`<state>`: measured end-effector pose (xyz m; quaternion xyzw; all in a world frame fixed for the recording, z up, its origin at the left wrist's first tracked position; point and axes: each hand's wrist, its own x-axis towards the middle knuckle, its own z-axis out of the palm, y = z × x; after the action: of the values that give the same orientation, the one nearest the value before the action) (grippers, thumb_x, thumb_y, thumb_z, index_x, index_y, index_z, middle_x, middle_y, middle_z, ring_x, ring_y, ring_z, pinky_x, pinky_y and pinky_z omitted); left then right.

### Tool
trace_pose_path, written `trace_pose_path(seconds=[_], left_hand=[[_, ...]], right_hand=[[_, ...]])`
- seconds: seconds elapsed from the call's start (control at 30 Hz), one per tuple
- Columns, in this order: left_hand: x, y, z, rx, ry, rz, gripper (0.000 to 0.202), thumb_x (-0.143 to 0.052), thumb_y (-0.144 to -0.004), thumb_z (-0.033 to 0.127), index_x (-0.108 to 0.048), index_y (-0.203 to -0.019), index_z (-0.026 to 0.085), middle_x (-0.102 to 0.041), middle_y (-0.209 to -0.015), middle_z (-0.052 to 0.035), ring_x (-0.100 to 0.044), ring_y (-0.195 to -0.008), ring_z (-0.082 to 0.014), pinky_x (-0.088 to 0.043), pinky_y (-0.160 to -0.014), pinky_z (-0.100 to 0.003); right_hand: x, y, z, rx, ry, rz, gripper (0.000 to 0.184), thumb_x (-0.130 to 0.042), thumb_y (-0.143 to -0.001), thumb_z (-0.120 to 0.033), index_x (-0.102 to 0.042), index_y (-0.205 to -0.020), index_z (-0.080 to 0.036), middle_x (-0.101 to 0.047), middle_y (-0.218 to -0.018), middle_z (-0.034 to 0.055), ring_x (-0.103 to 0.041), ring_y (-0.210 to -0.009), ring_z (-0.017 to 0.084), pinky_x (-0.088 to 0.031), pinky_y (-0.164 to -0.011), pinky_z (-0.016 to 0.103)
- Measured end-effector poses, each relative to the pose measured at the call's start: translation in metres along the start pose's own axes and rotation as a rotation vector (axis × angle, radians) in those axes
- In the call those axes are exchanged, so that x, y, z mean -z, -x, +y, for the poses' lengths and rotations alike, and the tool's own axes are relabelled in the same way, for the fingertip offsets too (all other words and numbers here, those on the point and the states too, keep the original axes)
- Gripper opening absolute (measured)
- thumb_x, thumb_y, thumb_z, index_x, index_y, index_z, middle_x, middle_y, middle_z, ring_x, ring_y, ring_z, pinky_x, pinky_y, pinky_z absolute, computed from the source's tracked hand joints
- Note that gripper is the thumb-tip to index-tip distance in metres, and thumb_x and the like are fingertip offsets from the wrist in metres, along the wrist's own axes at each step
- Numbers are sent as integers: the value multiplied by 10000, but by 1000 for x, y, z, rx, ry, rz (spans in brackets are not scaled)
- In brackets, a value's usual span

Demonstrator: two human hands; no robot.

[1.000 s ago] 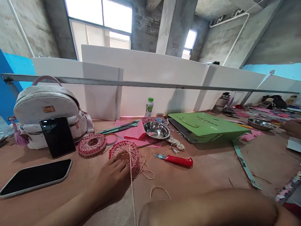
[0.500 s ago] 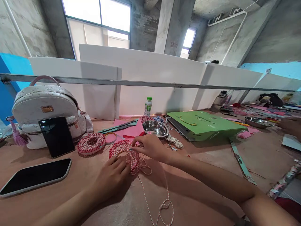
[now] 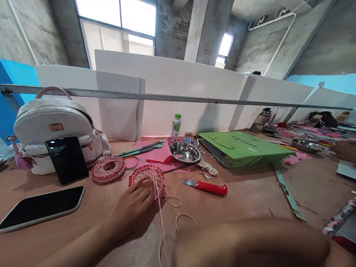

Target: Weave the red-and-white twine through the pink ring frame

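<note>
My left hand (image 3: 139,198) is closed around the lower edge of a round ring wound with red and white cord (image 3: 147,174), pressing it on the table. Strands of the cord (image 3: 160,222) run taut from the ring down to the bottom edge of the view. My right hand (image 3: 200,244) is a blur at the bottom, close to those strands; its fingers are hidden. A loose cord end curls beside it. To the ring's right lies a red-handled knife (image 3: 211,187). Left of the ring rests a second, similar wound ring (image 3: 108,169).
A steel bowl (image 3: 185,152) stands behind the ring, near pink paper (image 3: 141,146) and a green-capped bottle (image 3: 176,125). A green bag (image 3: 244,146) lies right. Two phones (image 3: 44,208) and a white backpack (image 3: 55,129) are left. Another person's hand (image 3: 345,150) shows far right.
My right hand has left the ring and moved down toward me, and the cord now runs straight from the ring. The red-handled knife, hidden before, is uncovered. My left hand stays put.
</note>
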<state>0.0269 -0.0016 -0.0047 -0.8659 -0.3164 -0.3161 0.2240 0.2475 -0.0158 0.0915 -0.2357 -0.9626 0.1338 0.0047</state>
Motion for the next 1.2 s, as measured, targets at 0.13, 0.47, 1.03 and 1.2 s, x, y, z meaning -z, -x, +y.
trace_pose_path(seconds=[0.13, 0.47, 1.03, 1.2], left_hand=[[3, -1, 0, -22, -30, -24, 128, -503, -970, 187, -608, -897, 181, -695, -795, -28, -617, -688, -195, -455, -732, -370], [2, 0, 6, -42, -79, -21, 161, -491, -1000, 243, -627, -985, 157, -725, -920, -82, -679, -865, -239, -468, -790, -397], [-1, 4, -2, -2, -34, -63, 121, -517, -891, 100, -602, -918, 182, -689, -804, -32, -616, -700, -207, -438, -760, -382], [-1, 5, 1, -15, -36, -65, 118, -524, -910, 123, -616, -964, 174, -693, -840, -53, -636, -765, -228, -451, -788, -395]], right_hand=[[6, 2, 3, 114, -83, -179, 106, -802, -783, -403, -766, -862, -343, -662, -692, -66, -599, -594, 125, -342, -488, 228], [16, -60, 64, -301, -46, 442, 189, -752, -884, -368, -795, -913, -187, -602, -615, -14, -458, -579, 112, -261, -591, 256], [2, -1, -3, 106, -308, -105, 177, -777, -826, -463, -761, -883, -296, -634, -685, -45, -551, -614, 126, -333, -532, 230], [9, -40, 43, -202, -156, 349, 233, -730, -905, -414, -753, -972, -192, -611, -676, -20, -468, -598, 114, -287, -593, 252]])
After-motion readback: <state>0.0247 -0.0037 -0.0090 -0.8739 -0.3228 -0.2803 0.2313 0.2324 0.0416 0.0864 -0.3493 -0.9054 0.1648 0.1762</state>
